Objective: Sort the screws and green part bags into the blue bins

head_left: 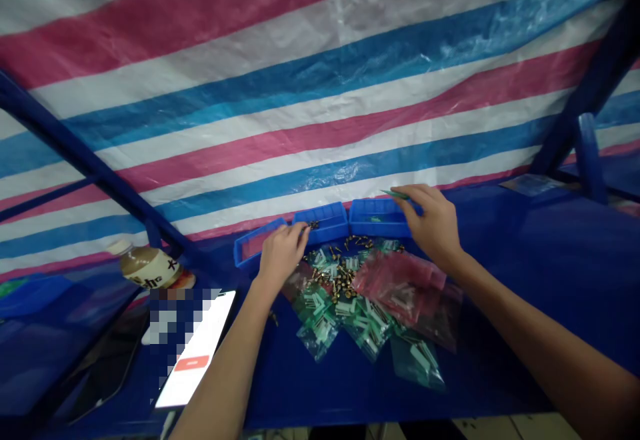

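My left hand (283, 253) reaches over the left and middle blue trays with its fingers closed. Small dark pieces (313, 225) show at its fingertips; whether they are pinched or lie in the middle tray (327, 215) is unclear. My right hand (433, 223), raised above the right blue tray (360, 228), pinches a thin green pointed piece (395, 194). A few small green pieces (375, 219) lie in that tray. Between my arms sit loose brass-coloured screws (343, 283), green-tinted bags (370, 327) with pale strips and screws inside, and red-tinted plastic bags (393, 283).
The left blue tray (245, 248) has a pinkish bottom. A lit phone (200, 353) lies beside my left forearm, with a drink bottle (147, 263) behind it. Blue metal posts (587, 93) and a striped plastic sheet (320, 107) stand behind the blue tabletop (320, 397).
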Demonstrator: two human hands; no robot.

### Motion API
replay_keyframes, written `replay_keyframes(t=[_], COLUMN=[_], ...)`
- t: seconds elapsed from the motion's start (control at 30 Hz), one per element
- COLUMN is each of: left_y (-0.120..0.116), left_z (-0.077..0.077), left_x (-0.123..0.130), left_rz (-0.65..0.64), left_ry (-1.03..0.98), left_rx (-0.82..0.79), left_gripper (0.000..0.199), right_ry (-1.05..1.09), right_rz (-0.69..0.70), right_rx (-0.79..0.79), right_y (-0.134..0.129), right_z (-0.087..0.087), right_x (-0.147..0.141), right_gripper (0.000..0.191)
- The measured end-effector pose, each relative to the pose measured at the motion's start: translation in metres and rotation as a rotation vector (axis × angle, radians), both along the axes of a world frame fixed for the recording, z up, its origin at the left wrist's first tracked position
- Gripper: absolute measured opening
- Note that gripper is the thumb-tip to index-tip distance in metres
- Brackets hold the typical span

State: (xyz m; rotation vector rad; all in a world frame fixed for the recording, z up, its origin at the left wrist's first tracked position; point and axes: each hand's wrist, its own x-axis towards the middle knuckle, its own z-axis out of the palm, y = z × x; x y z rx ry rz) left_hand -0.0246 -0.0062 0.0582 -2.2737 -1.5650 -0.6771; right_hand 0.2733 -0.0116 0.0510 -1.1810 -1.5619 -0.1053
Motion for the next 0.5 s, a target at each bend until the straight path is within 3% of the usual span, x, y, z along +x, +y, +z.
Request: replay_keyframes(t=[0.1,0.2,0.27,0.37,0.43,0.5], left_y=[-0.001,-0.005,-0.007,-0.007,-0.007,-0.008], left_z=[0.0,0.0,0.0,-0.001,-0.002,-0.003], left_x=[-0.004,0.001,0.003,0.001,0.0,0.0], left_rz=[0.061,0.019,-0.066,-0.174,-0.237,-0.303], left_ry=[0.034,0.016,-0.004,0.001,0.03,0.045], left_rx=[-0.045,-0.103,-0.177,-0.276,-0.303,-0.318], left_gripper=[0.036,0.037,0.036,0.037,0.035,0.032], right_ry=[-0.227,-0.255,-0.276,-0.393,-0.509,-0.604], right_rz=[-0.074,-0.102,0.042,0.394,0.59,0.69], right_rx=[-0.149,-0.158,-0.152,-0.286,-0.386,-0.465], right_y=[0.008,0.005,-0.002,-0.012,-0.016,-0.018], right_z=[-0.008,-0.004,0.005,0.013,0.009,0.001], right_x=[0.01,0.009,0.003,-0.011,-0.021,-0.028], right_gripper=[0.031,0.036,0.034,0.03,0.029,0.032])
